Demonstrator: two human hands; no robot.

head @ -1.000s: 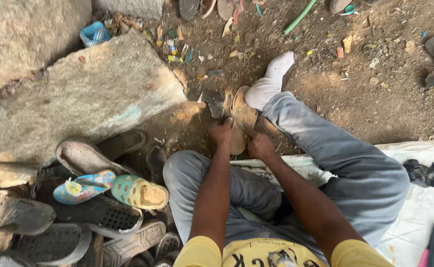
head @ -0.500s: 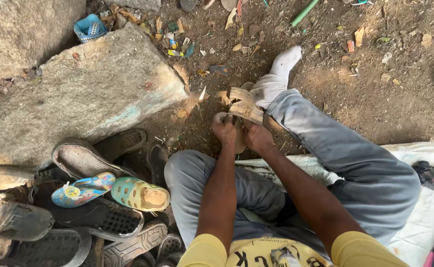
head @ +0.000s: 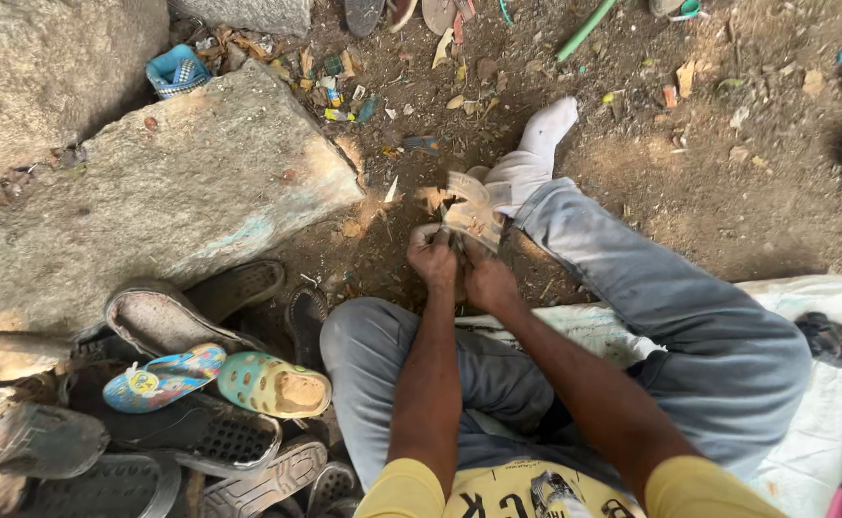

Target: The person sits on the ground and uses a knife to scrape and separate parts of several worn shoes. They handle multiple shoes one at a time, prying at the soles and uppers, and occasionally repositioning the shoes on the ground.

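While clenched side by side, left hand [head: 433, 257] and right hand [head: 486, 278] both grasp one tan worn sandal [head: 471, 206]; two child sandals [head: 214, 378] lie nearby.

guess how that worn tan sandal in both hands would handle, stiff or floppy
The worn tan sandal probably flexes: its frayed edges curl between the left hand and right hand. Likely light, being thin. Its rough surface shouldn't slip.
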